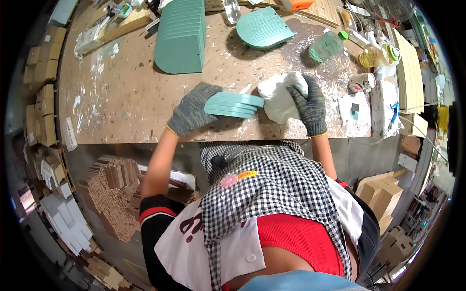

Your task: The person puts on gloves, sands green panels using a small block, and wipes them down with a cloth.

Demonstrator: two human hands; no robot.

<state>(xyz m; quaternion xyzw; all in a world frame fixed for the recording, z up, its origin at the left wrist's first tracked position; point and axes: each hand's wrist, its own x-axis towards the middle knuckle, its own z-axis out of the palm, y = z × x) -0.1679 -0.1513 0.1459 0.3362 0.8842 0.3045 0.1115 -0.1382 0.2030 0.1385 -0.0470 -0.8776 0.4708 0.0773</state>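
My left hand [195,107], in a grey knitted glove, grips a small stack of teal green panels [234,105] by their left end, edges toward me. In my gloved right hand [309,103] is a bunched white cloth [281,97], which is close to the right end of the stack. Farther off on the worktable [116,106], a long overlapping row of green round-ended panels [178,51] lies left of the middle. A smaller pile of green panels [264,29] lies to its right.
Right of the piles are a green-capped bottle [327,46], a paper cup [361,82] and a yellowish container [370,57]. A clear bottle [232,12] stands between the piles. Wooden strips [121,26] lie far left. Below the table edge, stacked brown strips [114,194] fill the left floor; cartons [381,191] stand right.
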